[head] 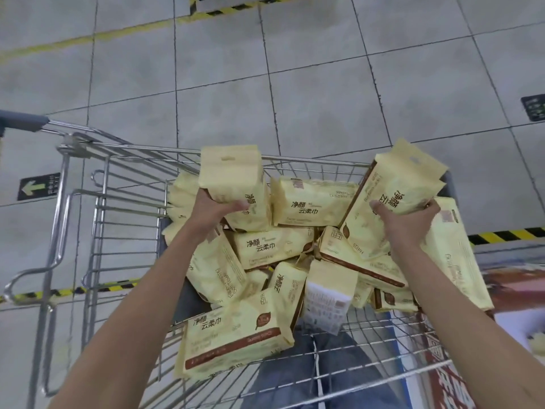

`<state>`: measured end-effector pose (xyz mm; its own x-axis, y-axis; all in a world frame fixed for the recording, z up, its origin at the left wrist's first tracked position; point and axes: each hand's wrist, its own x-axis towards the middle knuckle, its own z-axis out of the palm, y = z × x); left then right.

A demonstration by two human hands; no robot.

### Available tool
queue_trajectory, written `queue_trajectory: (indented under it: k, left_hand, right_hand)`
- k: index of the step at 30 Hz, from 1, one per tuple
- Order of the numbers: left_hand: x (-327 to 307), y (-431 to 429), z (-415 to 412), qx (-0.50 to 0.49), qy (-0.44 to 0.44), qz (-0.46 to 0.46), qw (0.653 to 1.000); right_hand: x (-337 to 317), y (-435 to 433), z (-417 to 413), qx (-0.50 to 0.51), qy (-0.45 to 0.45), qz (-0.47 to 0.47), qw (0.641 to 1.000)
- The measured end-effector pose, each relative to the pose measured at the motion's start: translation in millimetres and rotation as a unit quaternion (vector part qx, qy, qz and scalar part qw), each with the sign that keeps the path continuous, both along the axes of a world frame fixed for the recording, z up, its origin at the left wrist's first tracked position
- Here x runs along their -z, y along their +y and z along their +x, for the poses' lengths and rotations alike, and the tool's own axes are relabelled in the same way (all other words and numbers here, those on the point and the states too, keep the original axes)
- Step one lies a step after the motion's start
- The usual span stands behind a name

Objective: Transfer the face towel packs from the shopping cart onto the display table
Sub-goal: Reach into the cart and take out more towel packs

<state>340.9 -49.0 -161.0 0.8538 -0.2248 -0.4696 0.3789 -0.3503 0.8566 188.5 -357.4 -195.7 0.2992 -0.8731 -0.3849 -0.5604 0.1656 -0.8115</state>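
Forearms (138, 299) extend over wire shopping cart (124, 147) heaped with yellow face towel packs (272, 246); left hand (213, 212) grips an upright pack (233, 178), right hand (408, 224) grips a tilted pack (398, 184).

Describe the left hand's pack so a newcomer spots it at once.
Find the wire shopping cart heaped with yellow packs. Over its far rim, the left hand holds the raised pack. It stands upright, blank sealed top showing; the right hand holds a tilted pack.

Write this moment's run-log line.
left hand: grips upright towel pack | right hand: grips tilted towel pack | shopping cart: packs piled inside
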Motion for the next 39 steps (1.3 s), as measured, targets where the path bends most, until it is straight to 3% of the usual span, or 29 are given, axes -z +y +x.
queue_trajectory:
  k: [5, 15, 21, 29, 39]
  left_hand:
    - [-2.4, -11.9, 7.1, 0.079, -0.03, 0.059, 0.995]
    - [-15.2, -23.2, -19.9, 0.007, -0.087, 0.128, 0.988]
    - [-48.8, -20.3, -50.5, -0.098, -0.042, 0.004, 0.994]
    - [-79.5, -13.0, -132.4, -0.221, 0.021, -0.111, 0.969]
    - [-90.7, -5.8, -214.3, -0.281, 0.074, -0.161, 0.943]
  right_hand:
    - [4.9, 2.1, -5.5, -0.035, -0.01, 0.031, 0.999]
    - [-15.7, 10.2, -10.0, -0.051, -0.021, 0.061, 0.997]
    - [-47.0, 29.4, -18.7, -0.091, -0.084, 0.124, 0.985]
    - [-89.2, 44.0, -64.5, -0.128, -0.172, 0.209, 0.954]
    - [-80.8, 58.8, -133.6, -0.092, -0.186, 0.277, 0.938]
